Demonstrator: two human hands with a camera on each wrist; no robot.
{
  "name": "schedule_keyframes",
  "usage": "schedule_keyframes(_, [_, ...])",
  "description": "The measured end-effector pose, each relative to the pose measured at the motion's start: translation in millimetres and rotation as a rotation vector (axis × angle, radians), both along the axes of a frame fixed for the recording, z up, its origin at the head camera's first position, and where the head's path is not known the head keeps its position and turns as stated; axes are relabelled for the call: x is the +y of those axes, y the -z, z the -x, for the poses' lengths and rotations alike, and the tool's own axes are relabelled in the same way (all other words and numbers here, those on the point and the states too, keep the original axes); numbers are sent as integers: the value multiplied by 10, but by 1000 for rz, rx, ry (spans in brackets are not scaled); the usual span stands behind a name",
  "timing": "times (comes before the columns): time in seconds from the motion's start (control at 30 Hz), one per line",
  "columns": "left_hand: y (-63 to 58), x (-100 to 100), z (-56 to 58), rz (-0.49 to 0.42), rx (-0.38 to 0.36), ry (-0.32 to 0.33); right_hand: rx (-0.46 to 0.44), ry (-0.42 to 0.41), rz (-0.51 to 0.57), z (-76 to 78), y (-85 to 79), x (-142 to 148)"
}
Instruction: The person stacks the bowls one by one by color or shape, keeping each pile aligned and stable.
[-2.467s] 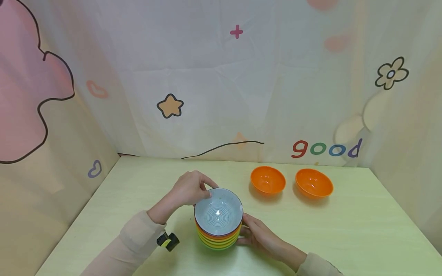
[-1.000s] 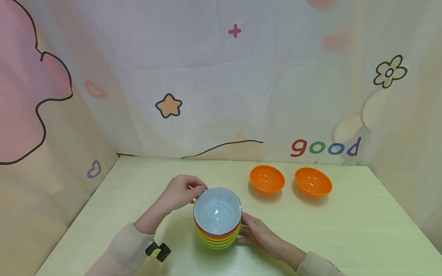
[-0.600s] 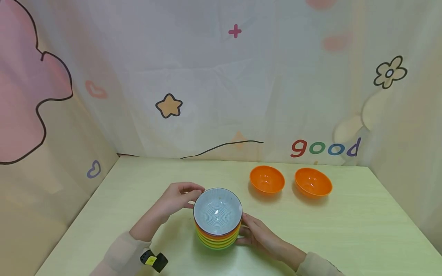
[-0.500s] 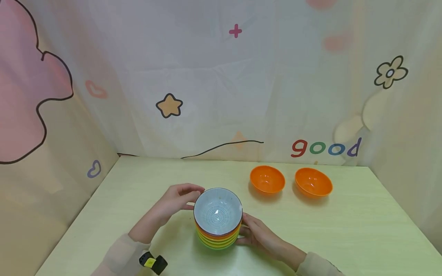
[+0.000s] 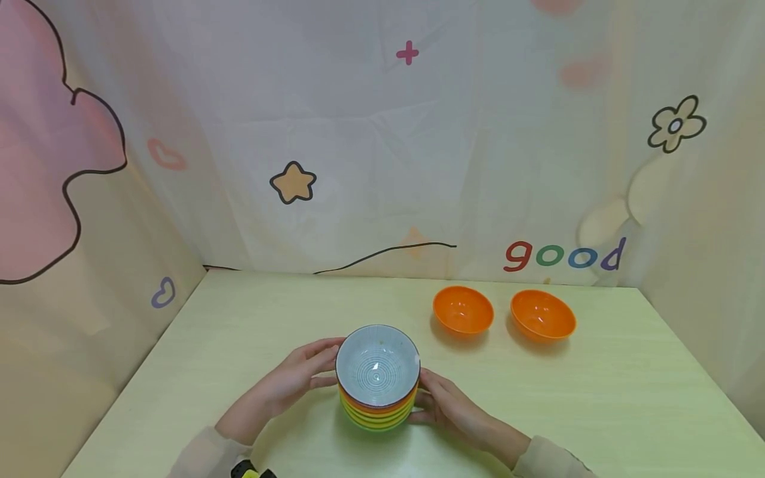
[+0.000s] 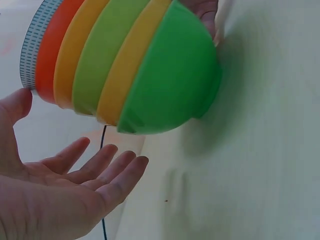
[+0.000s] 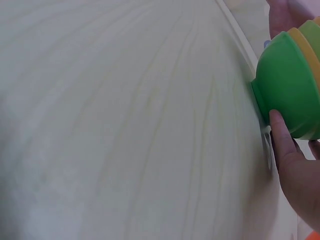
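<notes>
A stack of several nested bowls (image 5: 378, 419) stands upright on the table. Its top bowl (image 5: 378, 372) is pale grey-blue with fine rings and a dark rim; below come red-orange, yellow and lime ones, and a green bowl (image 6: 172, 75) forms the bottom. At the stack's left side is my left hand (image 5: 293, 378), thumb tip right at the patterned rim, the other fingers loosely extended and apart from the bowls in the left wrist view. From the right, my right hand (image 5: 451, 408) rests extended fingers against the side, one fingertip low on the green bowl in the right wrist view.
Two separate orange bowls, a left one (image 5: 463, 312) and a right one (image 5: 542, 316), sit behind and right of the stack. The pale table (image 5: 597, 392) ends at a printed cloth backdrop (image 5: 358, 199), with cloth sides left and right.
My left hand has let go of the top bowl's rim and moved down and toward me along the stack's left side. The right hand and all the bowls stay in place.
</notes>
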State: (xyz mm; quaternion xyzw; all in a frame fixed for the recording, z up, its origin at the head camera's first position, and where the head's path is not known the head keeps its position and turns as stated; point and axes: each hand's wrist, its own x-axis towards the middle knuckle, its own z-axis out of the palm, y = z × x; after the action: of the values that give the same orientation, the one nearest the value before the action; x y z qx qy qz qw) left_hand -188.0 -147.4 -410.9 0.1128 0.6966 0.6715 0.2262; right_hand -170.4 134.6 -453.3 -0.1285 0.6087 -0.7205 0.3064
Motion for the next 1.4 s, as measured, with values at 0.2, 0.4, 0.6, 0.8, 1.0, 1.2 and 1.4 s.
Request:
schedule_keyframes(0.2, [86,29,-79,-4,-68,-10,3,-8,2,-3,2,-2])
schedule_keyframes(0.4, [149,51,-134,-67,-105,19,32,-18,11,7,3,-3])
schedule_keyframes(0.6, [201,78,-166,-135,-159,28,47,-21,2,20,-3,2])
schedule_keyframes(0.8, [235,103,-187,-168,-195,2,50,-18,-6,12,-10,-2])
schedule_keyframes(1.0, [242,136,-214,-206,-211,-9,39,-5,-7,-3,-24,-14])
schedule_keyframes(1.2, [241,162,-244,-240,-214,-8,36,0,-9,-6,-29,-19])
schedule_keyframes(1.4, [266,174,-247,-237,-210,-23,41,6,-9,2,-22,-18])
